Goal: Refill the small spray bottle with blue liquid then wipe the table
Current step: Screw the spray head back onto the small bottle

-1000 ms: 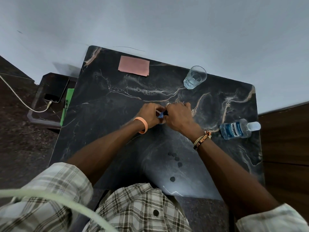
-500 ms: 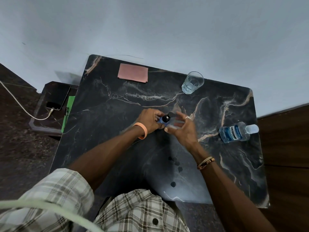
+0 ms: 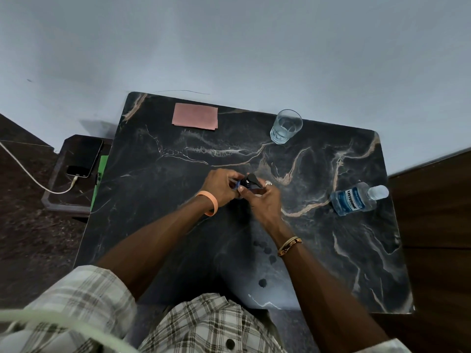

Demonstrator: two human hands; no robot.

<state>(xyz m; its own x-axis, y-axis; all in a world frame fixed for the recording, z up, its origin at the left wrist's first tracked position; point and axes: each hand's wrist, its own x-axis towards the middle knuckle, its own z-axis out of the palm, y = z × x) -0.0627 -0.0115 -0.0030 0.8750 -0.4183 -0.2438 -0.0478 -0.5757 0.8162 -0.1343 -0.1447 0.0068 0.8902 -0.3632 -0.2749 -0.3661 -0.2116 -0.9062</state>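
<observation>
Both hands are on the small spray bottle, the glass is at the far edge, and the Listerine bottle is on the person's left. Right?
Not quite: the head view shows the Listerine bottle on the person's right, not left. The rest holds: left hand and right hand both hold the small spray bottle, and the glass is at the far edge.

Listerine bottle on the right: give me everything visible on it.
The Listerine bottle is clear plastic holding blue liquid, with a blue label lettered LISTERINE in white and a pale translucent cap in place. It sits near the dark marbled table's right edge, cap end pointing right; standing or lying is unclear from above. Only the table touches it.
</observation>
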